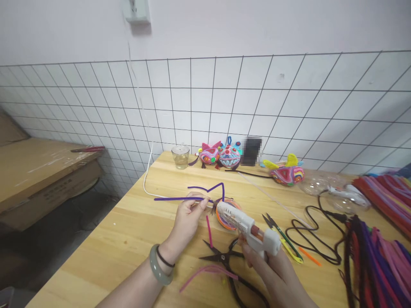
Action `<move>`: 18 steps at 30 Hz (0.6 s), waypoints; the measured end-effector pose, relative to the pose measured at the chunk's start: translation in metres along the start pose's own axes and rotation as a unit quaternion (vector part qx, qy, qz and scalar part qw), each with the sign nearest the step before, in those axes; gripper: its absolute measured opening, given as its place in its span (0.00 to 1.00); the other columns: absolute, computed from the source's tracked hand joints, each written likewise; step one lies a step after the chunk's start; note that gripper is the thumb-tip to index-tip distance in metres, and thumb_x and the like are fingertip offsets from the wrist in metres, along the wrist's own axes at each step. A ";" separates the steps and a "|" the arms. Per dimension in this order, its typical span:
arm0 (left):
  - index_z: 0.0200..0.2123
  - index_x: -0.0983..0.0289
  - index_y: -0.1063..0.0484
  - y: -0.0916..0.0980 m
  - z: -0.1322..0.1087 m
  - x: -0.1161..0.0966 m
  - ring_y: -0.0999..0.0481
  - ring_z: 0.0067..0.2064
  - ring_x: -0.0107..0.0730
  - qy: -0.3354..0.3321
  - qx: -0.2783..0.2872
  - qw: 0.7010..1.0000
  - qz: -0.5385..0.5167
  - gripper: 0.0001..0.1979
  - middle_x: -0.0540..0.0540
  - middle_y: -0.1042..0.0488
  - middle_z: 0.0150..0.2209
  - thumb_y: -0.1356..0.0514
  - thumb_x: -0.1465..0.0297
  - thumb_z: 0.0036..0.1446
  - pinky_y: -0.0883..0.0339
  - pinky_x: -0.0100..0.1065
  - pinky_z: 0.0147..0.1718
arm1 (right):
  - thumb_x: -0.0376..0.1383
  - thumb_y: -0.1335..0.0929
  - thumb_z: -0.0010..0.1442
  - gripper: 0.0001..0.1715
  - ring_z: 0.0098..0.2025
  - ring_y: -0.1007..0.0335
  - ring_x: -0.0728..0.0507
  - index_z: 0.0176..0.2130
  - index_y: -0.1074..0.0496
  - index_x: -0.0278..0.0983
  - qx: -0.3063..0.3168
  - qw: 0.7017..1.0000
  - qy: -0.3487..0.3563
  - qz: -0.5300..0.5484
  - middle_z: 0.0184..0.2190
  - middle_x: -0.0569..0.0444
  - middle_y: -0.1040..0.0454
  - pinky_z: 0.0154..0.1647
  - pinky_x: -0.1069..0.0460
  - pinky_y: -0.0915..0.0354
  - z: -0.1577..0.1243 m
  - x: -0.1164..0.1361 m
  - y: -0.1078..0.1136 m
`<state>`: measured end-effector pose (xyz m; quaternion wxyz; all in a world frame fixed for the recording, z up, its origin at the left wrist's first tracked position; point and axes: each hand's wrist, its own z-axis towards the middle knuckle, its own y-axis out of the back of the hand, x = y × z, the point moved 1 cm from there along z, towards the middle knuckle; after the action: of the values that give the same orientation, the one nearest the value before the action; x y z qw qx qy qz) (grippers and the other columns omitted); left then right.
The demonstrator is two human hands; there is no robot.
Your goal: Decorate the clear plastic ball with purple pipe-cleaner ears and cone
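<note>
My left hand (188,219) pinches a purple pipe cleaner (173,199) near its right end, beside the glue gun's nozzle. In my right hand (268,267) is a white glue gun (239,216) with a red-brown stick in its back, its front end pointing left. Partly hidden behind the gun lies a round orange and purple craft piece (228,226), from which a bent purple pipe cleaner (215,188) sticks up. Below the hands, black-handled scissors (223,257) lie with their blades apart, next to a short magenta strip (209,231) and a pink strip (205,270).
Several colourful fish-like ornaments (229,156) stand along the tiled wall, near a glass cup (180,157). To the right are slim snips (284,239), a coiled black cable (316,231), clear plastic shells (324,184) and pipe cleaner bundles (382,261). A cardboard-covered surface (48,171) is at left.
</note>
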<state>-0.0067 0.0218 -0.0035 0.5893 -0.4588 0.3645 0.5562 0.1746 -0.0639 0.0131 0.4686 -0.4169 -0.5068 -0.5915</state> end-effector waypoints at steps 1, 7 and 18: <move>0.29 0.64 0.25 0.000 0.000 0.000 0.29 0.38 0.34 0.000 0.002 1.000 -0.001 0.05 0.53 0.27 0.31 0.39 0.69 0.51 0.35 0.32 0.38 | 0.47 0.34 0.55 0.17 0.27 0.39 0.46 0.36 0.30 0.37 0.008 1.000 0.001 0.001 0.27 0.54 0.30 0.27 0.53 0.38 0.000 0.000 0.000; 0.29 0.63 0.25 0.001 0.000 0.004 0.29 0.38 0.33 0.003 -0.002 1.000 0.000 0.05 0.53 0.27 0.32 0.39 0.69 0.51 0.35 0.32 0.37 | 0.48 0.35 0.55 0.18 0.29 0.37 0.44 0.39 0.30 0.38 -0.009 1.000 -0.016 0.006 0.29 0.54 0.29 0.28 0.52 0.37 -0.001 -0.001 -0.001; 0.29 0.64 0.24 0.000 0.000 0.002 0.29 0.37 0.34 -0.003 0.000 1.000 -0.005 0.05 0.53 0.27 0.32 0.38 0.68 0.50 0.35 0.32 0.37 | 0.48 0.34 0.54 0.17 0.29 0.37 0.45 0.37 0.30 0.38 0.000 0.999 -0.024 0.029 0.28 0.55 0.29 0.30 0.52 0.38 -0.002 0.002 -0.002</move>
<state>-0.0062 0.0225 -0.0052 0.5933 -0.4586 0.3605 0.5548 0.1721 -0.0656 0.0141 0.4731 -0.4455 -0.5057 -0.5674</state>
